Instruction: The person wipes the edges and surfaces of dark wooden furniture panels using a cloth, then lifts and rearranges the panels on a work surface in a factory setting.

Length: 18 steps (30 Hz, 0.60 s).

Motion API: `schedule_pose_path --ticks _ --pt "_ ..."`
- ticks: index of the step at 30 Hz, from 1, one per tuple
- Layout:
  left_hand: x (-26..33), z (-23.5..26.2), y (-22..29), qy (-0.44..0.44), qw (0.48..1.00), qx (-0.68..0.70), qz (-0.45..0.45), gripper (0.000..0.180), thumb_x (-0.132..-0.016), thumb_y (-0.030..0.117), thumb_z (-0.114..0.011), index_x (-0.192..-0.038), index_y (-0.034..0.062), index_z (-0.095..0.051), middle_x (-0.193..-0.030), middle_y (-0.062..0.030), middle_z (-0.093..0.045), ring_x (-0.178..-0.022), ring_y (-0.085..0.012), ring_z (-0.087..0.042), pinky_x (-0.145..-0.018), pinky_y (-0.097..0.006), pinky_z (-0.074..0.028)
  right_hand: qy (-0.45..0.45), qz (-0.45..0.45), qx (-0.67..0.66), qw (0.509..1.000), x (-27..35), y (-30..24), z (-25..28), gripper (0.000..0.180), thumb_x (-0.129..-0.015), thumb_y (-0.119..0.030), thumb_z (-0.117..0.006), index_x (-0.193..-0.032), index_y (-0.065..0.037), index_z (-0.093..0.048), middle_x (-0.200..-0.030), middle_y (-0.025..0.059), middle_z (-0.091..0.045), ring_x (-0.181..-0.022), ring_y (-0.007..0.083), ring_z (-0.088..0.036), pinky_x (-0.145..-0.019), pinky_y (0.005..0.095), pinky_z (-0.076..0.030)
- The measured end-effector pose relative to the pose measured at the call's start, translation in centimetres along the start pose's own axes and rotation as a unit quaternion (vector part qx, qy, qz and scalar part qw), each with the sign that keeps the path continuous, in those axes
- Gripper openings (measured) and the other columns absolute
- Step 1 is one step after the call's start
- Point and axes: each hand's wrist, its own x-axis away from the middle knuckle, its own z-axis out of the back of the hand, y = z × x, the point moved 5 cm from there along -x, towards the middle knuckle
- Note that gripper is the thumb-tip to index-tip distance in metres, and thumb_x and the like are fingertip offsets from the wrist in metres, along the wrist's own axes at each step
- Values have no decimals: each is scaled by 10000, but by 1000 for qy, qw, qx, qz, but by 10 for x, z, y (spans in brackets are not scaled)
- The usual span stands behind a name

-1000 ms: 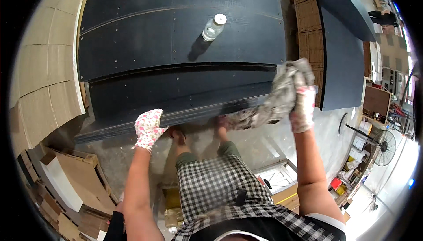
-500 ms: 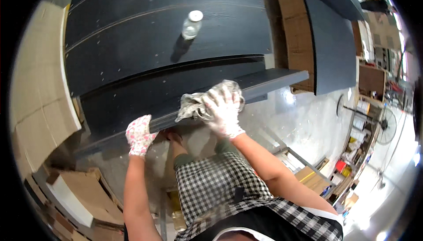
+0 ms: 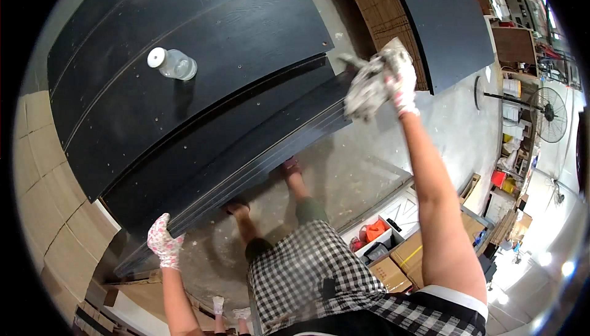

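My right hand (image 3: 402, 87), in a white patterned glove, is closed around a crumpled grey-white rag (image 3: 367, 93). The rag hangs just past the right end of a long dark board (image 3: 258, 145); whether it touches the board I cannot tell. At the board's left end, my left hand (image 3: 164, 242), gloved in white with pink spots, grips the near edge, fingers on top and thumb at the front side. Beyond the board lies a wide dark panel (image 3: 246, 41) with small holes. A clear glass jar (image 3: 178, 64) with a white lid stands on that panel.
Cardboard (image 3: 52, 201) lies along the left side. To the right stands another dark panel (image 3: 439, 23) beside stacked cardboard (image 3: 381, 4). A white box (image 3: 378, 238) with orange items sits on the floor. A standing fan (image 3: 548, 113) is farther right. Another person's feet (image 3: 230, 310) show low down.
My right hand has lifted the rag from the board's middle and carried it right, past the end. My view has turned, so board and jar appear shifted. My left hand stays on the board's edge.
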Motion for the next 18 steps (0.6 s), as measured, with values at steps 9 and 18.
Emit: schedule_pose_path --ticks 9,18 --pt "14 -2 -21 -13 999 -31 7 707 -416 125 -840 -1086 130 -615 -1084 -66 -644 -1006 -251 -605 -910 -361 -459 89 -393 -424 811 13 51 61 260 -939 -124 -522 -1175 -35 -586 -1096 58 -621 -954 148 -589 -874 304 -483" --pt "-1 -1 -3 9 999 -31 -11 658 -451 164 -844 -1066 121 -615 -1050 -69 -650 -966 -257 -616 -883 -364 -467 -30 17 -186 982 45 -288 26 398 -656 -284 -683 -1019 -146 -592 -1092 95 -567 -1083 291 -530 -904 465 -416"
